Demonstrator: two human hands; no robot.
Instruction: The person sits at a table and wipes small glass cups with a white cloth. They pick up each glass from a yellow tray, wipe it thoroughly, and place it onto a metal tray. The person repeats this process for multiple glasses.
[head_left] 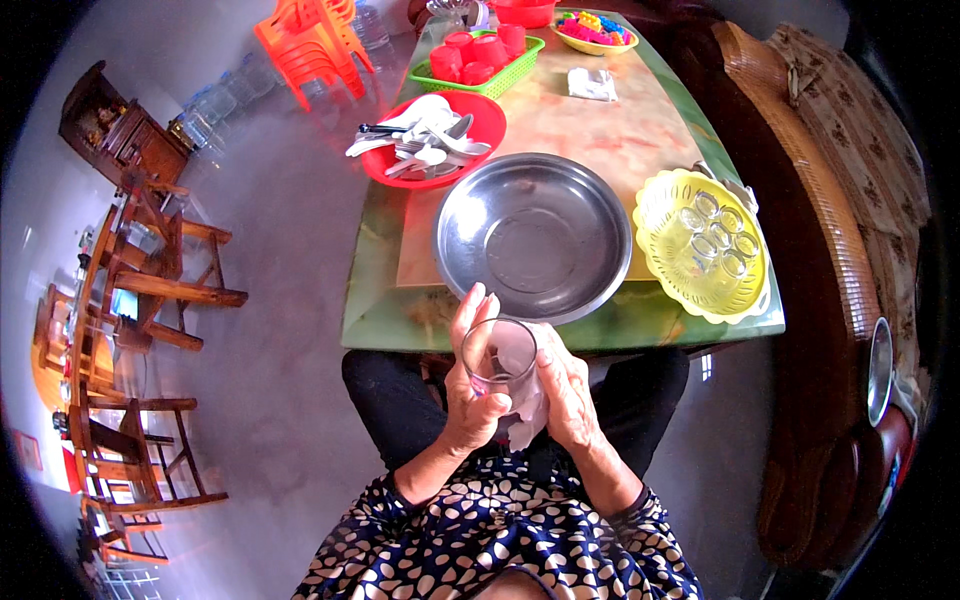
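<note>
Head view; clock positions are being read about the centre of the basin [590, 205], with twelve o'clock lying at the far end of the table [660, 125]. Between six and seven, just off the near edge and above the lap, both hands are clasping the glass [500, 362], its mouth facing up. The left hand [468, 395] is curling fingers and thumb round one side; the right hand [568, 395] is closing on the other, pressing a pale rag [528, 420] against it. The basin is standing directly beyond the glass, blocking the line to the far things. Between ten and eleven, a red bowl [492, 115] is holding a heap of spoons [430, 140]. Past it, towards eleven, a green basket [515, 72] is carrying red cups [487, 50]. Between twelve and one, a white cloth [592, 85] is lying flat, with a dish [600, 48] of coloured pieces sitting beyond. At three, a yellow bowl [660, 265] is containing several small glasses [706, 243]. Wooden chairs [170, 290] are standing on the floor near nine; an orange stack of chairs [312, 50] is rising between ten and eleven.
</note>
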